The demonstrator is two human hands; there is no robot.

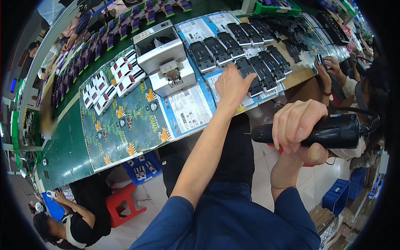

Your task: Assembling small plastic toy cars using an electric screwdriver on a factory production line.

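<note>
My left hand [231, 86] reaches over the bench, its thumb spread away from the fingers. The thumb lies over the nearest black toy car underside [248, 73], at the left end of the front row; no firm grip shows. My right hand [298, 125] is wrapped round a black electric screwdriver [337, 130], held level off the bench's front edge, its thin bit pointing left. More upside-down toy cars with black undersides [218, 51] lie in rows on the printed sheets beyond my left hand.
A silver metal box-shaped fixture [162, 62] stands left of the cars. White toy cars [100, 89] sit farther left on a patterned mat [121, 135]. Loose black parts [291, 31] pile up at the back right. Co-workers sit at both sides; a red stool [121, 206] stands below.
</note>
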